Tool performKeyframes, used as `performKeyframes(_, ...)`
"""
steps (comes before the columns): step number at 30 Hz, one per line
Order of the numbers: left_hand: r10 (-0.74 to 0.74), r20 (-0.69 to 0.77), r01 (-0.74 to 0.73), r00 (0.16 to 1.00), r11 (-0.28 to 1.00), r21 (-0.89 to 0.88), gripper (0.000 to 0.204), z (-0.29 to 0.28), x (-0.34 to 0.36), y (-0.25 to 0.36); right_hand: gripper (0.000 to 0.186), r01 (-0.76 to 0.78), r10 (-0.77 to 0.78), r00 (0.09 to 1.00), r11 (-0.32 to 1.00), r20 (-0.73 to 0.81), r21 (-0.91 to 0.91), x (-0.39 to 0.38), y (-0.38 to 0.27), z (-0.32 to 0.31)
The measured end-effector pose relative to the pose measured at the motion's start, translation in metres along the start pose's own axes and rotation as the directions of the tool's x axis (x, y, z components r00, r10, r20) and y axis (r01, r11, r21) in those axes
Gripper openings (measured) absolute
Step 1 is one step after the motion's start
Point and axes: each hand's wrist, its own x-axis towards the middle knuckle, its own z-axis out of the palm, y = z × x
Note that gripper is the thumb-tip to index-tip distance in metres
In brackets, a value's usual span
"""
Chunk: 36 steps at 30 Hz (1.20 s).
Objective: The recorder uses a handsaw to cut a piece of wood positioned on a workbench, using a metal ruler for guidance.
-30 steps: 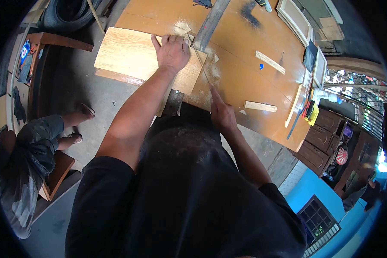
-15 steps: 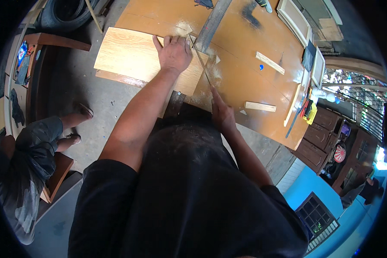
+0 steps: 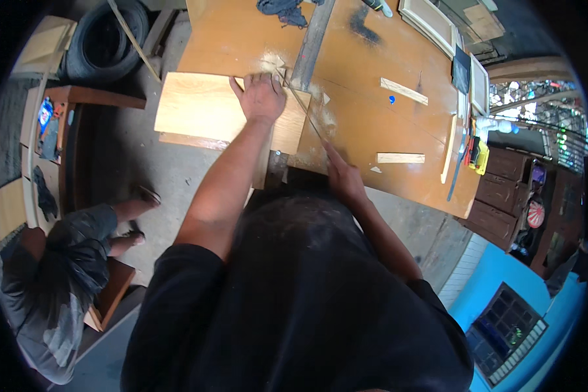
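A light wood-grain board (image 3: 199, 104) lies across the near left part of the brown worktable. My left hand (image 3: 262, 99) presses down on it near its far edge, thumb spread away from the fingers. My right hand (image 3: 346, 181) is closed around the handle end of a handsaw (image 3: 312, 122), which shows as a thin, dark edge-on line. The blade slants from my right hand up and left, across the board's right end, just right of my left fingers. Pale sawdust (image 3: 271, 60) and small wood chips lie around the blade's far end. My fist hides the saw's handle.
Wood strips (image 3: 402, 158) and a blue cap (image 3: 392, 100) lie on the worktable (image 3: 359, 124). A dark bar (image 3: 312, 46) lies beyond the board. Frames (image 3: 431, 26) lean at the far right. To the left sits another person (image 3: 59, 268), near a tyre (image 3: 104, 39).
The whole view has shifted, with the table appearing lower. My left hand still presses on the board, and the saw stays in my right hand at much the same slant.
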Motion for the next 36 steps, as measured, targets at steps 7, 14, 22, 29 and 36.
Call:
performKeyframes(7, -0.115, -0.105, 0.056, 0.988, 0.893, -0.447, 0.029, -0.013, 0.015, -0.002, 0.047, 0.095, -0.088, 0.984, 0.995, -0.158, 0.037, -0.035, -0.002, -0.034)
performKeyframes(14, -0.088, 0.107, 0.132, 0.99, 0.369, -0.92, 0.025, -0.105, 0.016, 0.036, 0.048, 0.164, -0.072, 0.928, 0.959, -0.366, 0.23, -0.028, 0.006, -0.062)
performKeyframes(22, -0.033, 0.091, 0.097, 0.995, 0.274, -0.957, 0.026, -0.16, -0.002, 0.094, 0.045, 0.401, -0.32, 0.88, 0.896, -0.35, 0.19, -0.027, 0.018, -0.1)
performKeyframes(29, 0.042, -0.074, -0.084, 0.996, 0.376, -0.923, 0.023, -0.179, -0.015, 0.14, 0.045, 0.351, -0.218, 0.902, 0.873, -0.373, 0.338, -0.042, 0.062, -0.119)
performKeyframes(36, 0.088, -0.207, -0.22, 0.974, 0.547, -0.807, 0.026, -0.188, -0.026, 0.168, 0.046, 0.356, -0.217, 0.91, 0.845, -0.354, 0.398, -0.047, 0.087, -0.132)
